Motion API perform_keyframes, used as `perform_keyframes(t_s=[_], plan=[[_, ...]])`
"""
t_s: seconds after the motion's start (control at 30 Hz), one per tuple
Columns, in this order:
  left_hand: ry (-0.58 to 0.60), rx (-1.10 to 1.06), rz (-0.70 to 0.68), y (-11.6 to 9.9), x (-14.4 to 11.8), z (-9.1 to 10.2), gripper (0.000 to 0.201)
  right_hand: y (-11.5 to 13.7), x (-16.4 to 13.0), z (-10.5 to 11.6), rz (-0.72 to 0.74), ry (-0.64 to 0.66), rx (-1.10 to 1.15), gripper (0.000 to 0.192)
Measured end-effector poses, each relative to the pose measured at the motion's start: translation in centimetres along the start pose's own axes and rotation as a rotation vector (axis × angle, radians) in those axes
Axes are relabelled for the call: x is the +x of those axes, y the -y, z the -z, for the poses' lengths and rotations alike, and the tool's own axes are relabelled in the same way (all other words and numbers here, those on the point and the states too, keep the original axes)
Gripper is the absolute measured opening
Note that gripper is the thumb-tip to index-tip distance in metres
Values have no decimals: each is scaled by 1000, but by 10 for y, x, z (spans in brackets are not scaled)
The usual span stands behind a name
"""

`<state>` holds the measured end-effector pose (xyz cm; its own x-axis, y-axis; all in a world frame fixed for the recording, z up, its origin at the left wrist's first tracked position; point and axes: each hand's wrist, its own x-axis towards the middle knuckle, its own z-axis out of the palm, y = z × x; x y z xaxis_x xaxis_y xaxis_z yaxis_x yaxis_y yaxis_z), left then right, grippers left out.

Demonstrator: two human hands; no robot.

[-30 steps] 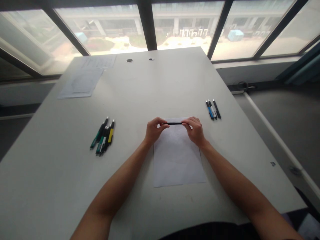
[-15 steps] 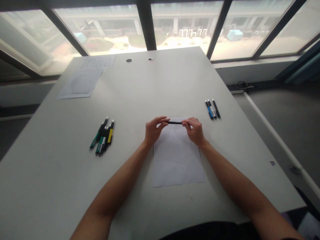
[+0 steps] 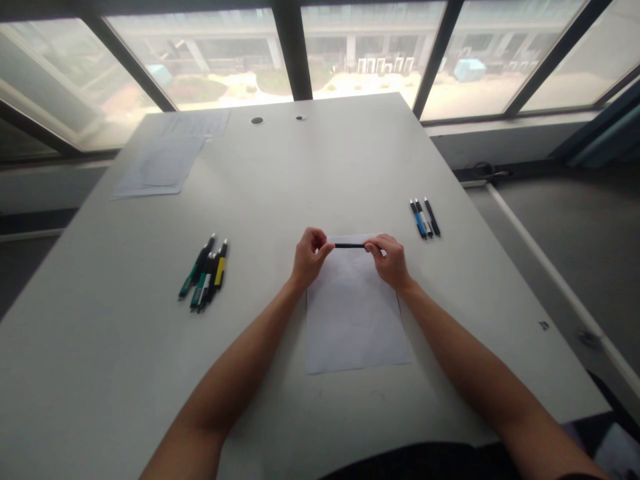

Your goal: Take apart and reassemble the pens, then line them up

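One pen (image 3: 349, 246) is bridging the left hand (image 3: 307, 260) and right hand (image 3: 393, 262). Both are pinching its ends, over the paper (image 3: 357, 317).

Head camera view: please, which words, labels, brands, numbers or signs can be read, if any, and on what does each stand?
None can be read.
Held black pen and sheet below: no readable marks.
Far-left papers: faint marks, too blurred.
Left pens, right pens: any print is too small.

White table (image 3: 320, 167); pen pile (image 3: 207, 278) left, sheet (image 3: 357, 307) centre, three pens (image 3: 423, 218) right, papers (image 3: 160, 167) far-left
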<state>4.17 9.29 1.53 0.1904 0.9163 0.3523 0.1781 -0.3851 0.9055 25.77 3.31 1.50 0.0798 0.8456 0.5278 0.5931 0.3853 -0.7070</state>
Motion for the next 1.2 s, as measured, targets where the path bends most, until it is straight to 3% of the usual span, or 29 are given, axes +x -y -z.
perform_keyframes(t_s=[0.13,0.27,0.53,0.73,0.87,1.0,1.2], plan=[[56,165,-1,-6,-2,2,49,0,0,0,23,2,-20,31],[51,176,-28,-9,-3,2,43,-1,0,0,41,11,-63,33],[-11,-11,2,2,-4,1,29,-1,0,3,55,21,-86,32],[64,-133,-29,1,-2,-1,44,-2,1,2,13,3,-22,32],[60,15,-21,-5,-1,0,37,-1,1,2,13,3,-26,32],[67,193,-33,-9,-1,2,50,-1,1,2,43,9,-51,31],[62,149,-114,-7,-2,2,25,-3,1,4,86,9,-98,30]])
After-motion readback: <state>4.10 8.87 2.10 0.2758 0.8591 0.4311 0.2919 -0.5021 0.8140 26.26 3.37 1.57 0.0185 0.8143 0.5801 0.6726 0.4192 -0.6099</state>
